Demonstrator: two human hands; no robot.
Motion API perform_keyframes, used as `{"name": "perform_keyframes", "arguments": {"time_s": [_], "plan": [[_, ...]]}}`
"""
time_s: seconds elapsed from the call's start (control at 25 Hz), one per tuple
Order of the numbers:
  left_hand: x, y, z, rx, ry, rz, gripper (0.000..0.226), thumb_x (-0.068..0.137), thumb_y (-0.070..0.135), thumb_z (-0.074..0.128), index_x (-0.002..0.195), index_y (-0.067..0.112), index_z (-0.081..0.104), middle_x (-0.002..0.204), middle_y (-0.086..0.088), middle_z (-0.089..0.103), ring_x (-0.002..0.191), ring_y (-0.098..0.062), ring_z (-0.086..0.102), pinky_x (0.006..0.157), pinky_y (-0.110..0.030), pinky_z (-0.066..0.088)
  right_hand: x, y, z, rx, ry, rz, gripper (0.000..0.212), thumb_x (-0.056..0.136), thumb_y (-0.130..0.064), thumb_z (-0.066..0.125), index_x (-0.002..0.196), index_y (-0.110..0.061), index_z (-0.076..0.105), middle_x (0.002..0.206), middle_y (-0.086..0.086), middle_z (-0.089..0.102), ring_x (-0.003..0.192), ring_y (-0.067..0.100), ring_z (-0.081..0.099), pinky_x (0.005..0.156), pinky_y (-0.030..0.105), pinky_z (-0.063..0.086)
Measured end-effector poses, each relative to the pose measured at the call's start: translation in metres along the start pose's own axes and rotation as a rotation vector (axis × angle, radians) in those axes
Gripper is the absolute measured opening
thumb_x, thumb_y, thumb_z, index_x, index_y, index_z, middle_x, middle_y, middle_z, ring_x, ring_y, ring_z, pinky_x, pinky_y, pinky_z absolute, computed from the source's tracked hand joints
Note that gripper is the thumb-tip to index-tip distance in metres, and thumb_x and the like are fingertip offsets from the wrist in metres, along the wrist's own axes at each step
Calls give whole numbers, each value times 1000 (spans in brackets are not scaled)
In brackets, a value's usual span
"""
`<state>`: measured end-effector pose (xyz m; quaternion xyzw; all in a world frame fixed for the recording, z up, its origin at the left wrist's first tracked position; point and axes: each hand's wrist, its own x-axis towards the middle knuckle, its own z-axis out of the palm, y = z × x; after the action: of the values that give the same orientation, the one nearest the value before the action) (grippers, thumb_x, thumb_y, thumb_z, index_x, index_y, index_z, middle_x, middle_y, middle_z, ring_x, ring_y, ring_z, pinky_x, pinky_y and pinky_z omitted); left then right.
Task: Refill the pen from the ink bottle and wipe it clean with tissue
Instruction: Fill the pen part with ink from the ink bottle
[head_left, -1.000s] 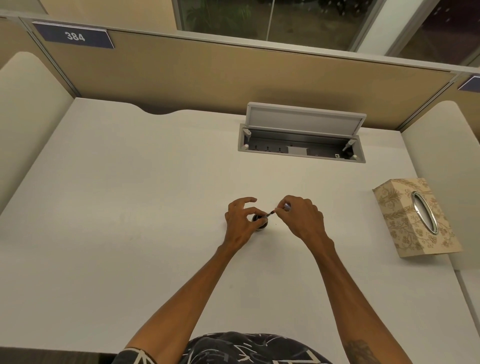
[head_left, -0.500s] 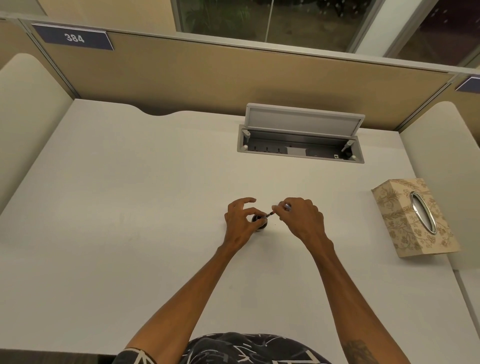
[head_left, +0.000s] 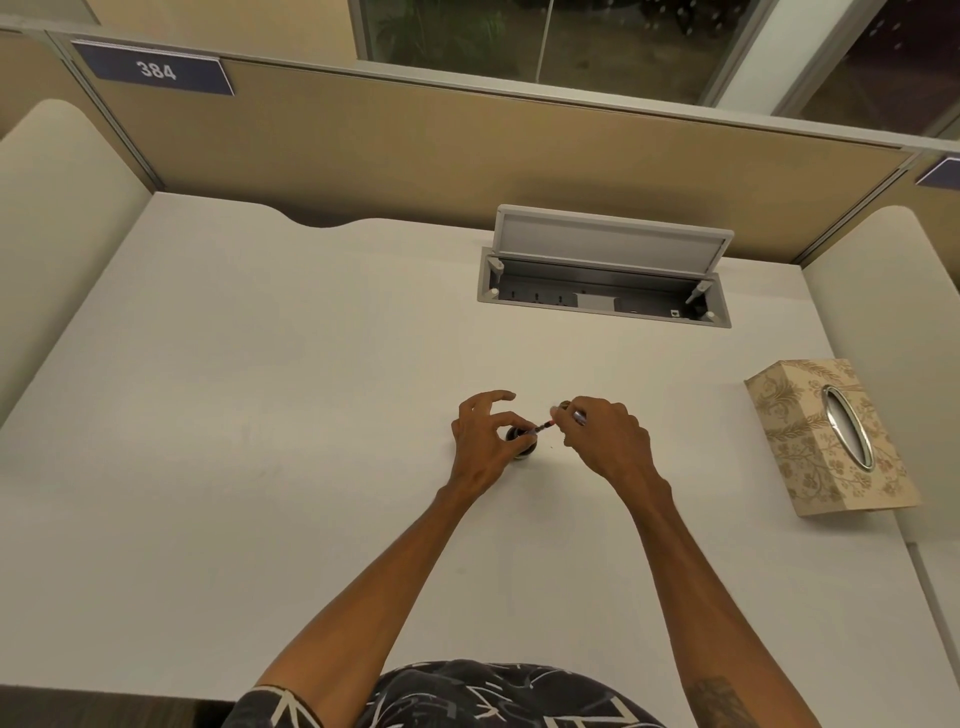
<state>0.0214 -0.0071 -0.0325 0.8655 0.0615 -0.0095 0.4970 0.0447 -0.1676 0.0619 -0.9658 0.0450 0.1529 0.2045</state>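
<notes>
A small dark ink bottle (head_left: 521, 441) stands on the white desk (head_left: 260, 415) near the middle. My left hand (head_left: 485, 447) grips it from the left, thumb and fingers around its neck. My right hand (head_left: 605, 441) pinches a thin pen (head_left: 543, 427) that slants down to the left, its tip at the bottle's mouth. Most of the pen is hidden inside my fingers. A patterned beige tissue box (head_left: 826, 436) with an oval metal opening sits at the desk's right edge; no tissue shows.
An open grey cable hatch (head_left: 605, 280) with its lid raised is set into the desk behind my hands. Tan partition panels (head_left: 467, 156) close the back, and padded side panels stand left and right.
Both hands stay nearly still at the bottle. The pen tip remains at the bottle's mouth; only slight finger shifts of my right hand show.
</notes>
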Motion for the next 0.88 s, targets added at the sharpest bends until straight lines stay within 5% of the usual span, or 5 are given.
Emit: {"name": "perform_keyframes", "arguments": {"time_s": [0.2,0.36,0.56,0.72,0.88], "plan": [[1,0,0,11,1,-1,9,77,35,80,86,34,78,132,16,56,131,-10,35,96,-31,23,1,1,-4,-17,1,-46,13,88,-39,57,94,-29,65,100,-10,70,92,21,63,71,31,41],[1,-1,1,14,1,-1,10,77,36,80,86,34,78,133,16,56,131,-9,34,96,-32,23,0,-2,-3,-5,8,-23,27,88,-48,52,90,-25,65,89,-7,72,82,22,63,69,32,44],[2,0,1,12,2,-3,10,77,35,80,86,33,79,133,17,56,131,-9,35,96,-31,23,0,0,-4,-34,13,-44,12,86,-34,56,90,-28,65,92,-9,67,87,22,61,70,31,41],[2,-2,2,12,1,1,10,77,37,80,86,34,78,132,17,56,131,-8,34,96,-31,23,0,-3,-3,-11,22,-3,28,85,-47,52,83,-23,66,82,-7,71,78,22,64,70,34,50],[4,-1,2,26,3,5,11,76,36,81,86,33,78,132,16,56,131,-10,35,95,-32,24,1,-1,-5,-4,2,-29,13,85,-36,59,95,-30,65,93,-14,64,90,20,62,72,31,42]]}}
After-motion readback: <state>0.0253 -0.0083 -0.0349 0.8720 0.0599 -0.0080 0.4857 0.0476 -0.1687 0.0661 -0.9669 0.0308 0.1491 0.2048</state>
